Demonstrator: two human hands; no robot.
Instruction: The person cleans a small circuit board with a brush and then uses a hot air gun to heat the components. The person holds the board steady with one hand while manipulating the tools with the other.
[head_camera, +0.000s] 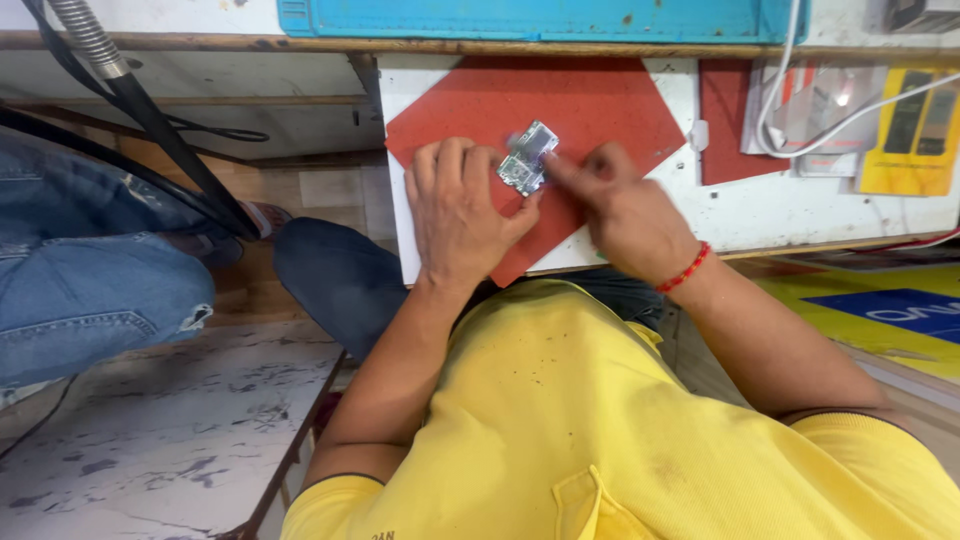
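Observation:
A small silvery-green circuit board (525, 160) lies on a red mat (590, 105) on a white work surface (800, 210). My left hand (460, 215) rests on the mat, its fingers curled and its fingertips against the board's left side. My right hand (620, 205), a red thread band at its wrist, has its fingers bunched, with the index fingertip touching the board's right edge. I cannot tell whether the board is lifted or flat on the mat.
A blue tray edge (530, 18) runs along the back. White cables (790, 90) and a yellow packet (915, 130) lie at the right. A second red mat (725, 120) sits beside the first. Another person's jeans-clad legs (90, 280) and a black hose (150, 120) are at the left.

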